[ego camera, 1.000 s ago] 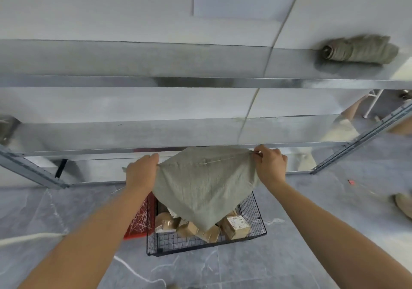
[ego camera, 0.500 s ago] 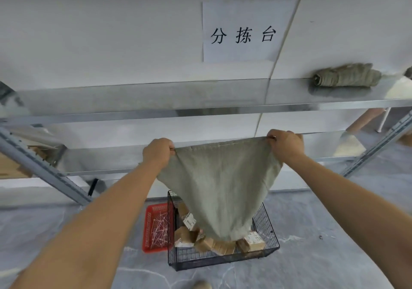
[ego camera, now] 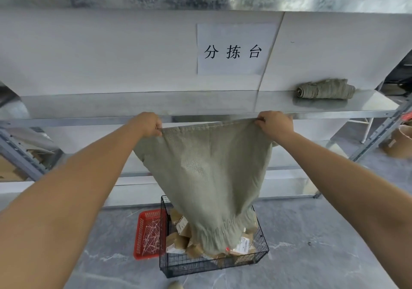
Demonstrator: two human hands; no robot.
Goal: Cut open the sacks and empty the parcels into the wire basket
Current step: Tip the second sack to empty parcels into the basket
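A grey-green woven sack (ego camera: 207, 177) hangs upside down over a black wire basket (ego camera: 214, 264) on the floor. My left hand (ego camera: 148, 124) grips its upper left corner and my right hand (ego camera: 275, 124) grips its upper right corner, both arms stretched out at shelf height. The sack's open mouth dips into the basket among several brown cardboard parcels (ego camera: 178, 242) with white labels. The sack hides the middle of the basket.
A red plastic basket (ego camera: 148, 233) with cut ties sits left of the wire basket. Metal shelving (ego camera: 89, 104) runs across in front; a rolled sack (ego camera: 325, 89) lies on it at right. A cardboard box (ego camera: 399, 141) stands far right on the grey floor.
Both hands have lifted the sack higher, so it hangs longer above the basket. The view has tilted up, showing more of the wall sign and upper shelf.
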